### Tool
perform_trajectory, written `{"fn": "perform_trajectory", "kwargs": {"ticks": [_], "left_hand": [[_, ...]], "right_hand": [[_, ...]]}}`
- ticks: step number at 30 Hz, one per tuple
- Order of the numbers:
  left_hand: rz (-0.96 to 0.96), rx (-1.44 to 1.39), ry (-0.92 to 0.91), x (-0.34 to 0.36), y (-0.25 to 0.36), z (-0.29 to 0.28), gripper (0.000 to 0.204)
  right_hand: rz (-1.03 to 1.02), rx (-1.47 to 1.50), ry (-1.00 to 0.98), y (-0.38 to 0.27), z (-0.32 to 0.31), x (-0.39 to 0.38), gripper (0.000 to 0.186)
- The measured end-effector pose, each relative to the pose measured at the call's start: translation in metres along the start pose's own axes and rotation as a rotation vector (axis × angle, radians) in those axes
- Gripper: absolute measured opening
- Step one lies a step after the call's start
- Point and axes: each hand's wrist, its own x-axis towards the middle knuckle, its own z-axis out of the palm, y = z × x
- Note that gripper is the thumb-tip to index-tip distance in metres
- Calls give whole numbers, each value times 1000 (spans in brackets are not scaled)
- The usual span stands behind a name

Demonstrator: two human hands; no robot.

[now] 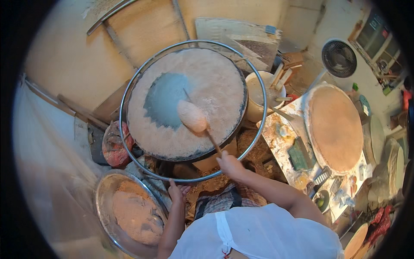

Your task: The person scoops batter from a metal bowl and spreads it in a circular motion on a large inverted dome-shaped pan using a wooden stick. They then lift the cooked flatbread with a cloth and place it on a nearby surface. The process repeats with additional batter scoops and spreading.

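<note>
My right hand (230, 165) is closed around the handle of a long-handled ladle with a rounded, pinkish-brown bowl (192, 116). That bowl rests over a large round griddle-like surface (215, 99), dark at its rim. A pale pinkish-brown layer coats most of the surface, while a ragged blue-grey patch (166, 101) shows left of its middle. Around it runs a shiny metal ring (261, 110), wider than the round surface. My left hand (177, 192) is at the ring's near edge, fingers apart, seemingly touching it from below.
A metal basin (103, 190) holding pinkish-brown material stands at lower left, beside a red bundle (115, 144). A white bucket (254, 113) with sticks is right of the griddle. Further right, a cluttered table (280, 142) bears a big round brown disc (337, 127). A fan (339, 58) stands behind.
</note>
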Motion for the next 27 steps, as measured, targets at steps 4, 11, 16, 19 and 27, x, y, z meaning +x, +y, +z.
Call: {"fn": "perform_trajectory", "kwargs": {"ticks": [4, 11, 16, 19, 27], "left_hand": [[-160, -6, 39, -4, -8, 30, 75], [-663, 185, -781, -4, -33, 39, 80], [-787, 123, -832, -12, -7, 30, 59], [-300, 30, -300, 10, -3, -8, 64], [-377, 209, -471, 16, -27, 6, 85]], "right_hand": [[-177, 56, -33, 5, -28, 28, 38], [-155, 118, 56, 12, 20, 6, 37], [-163, 74, -21, 32, -34, 27, 39], [-79, 137, 181, 36, -9, 10, 37], [-110, 140, 43, 18, -40, 9, 40]]}}
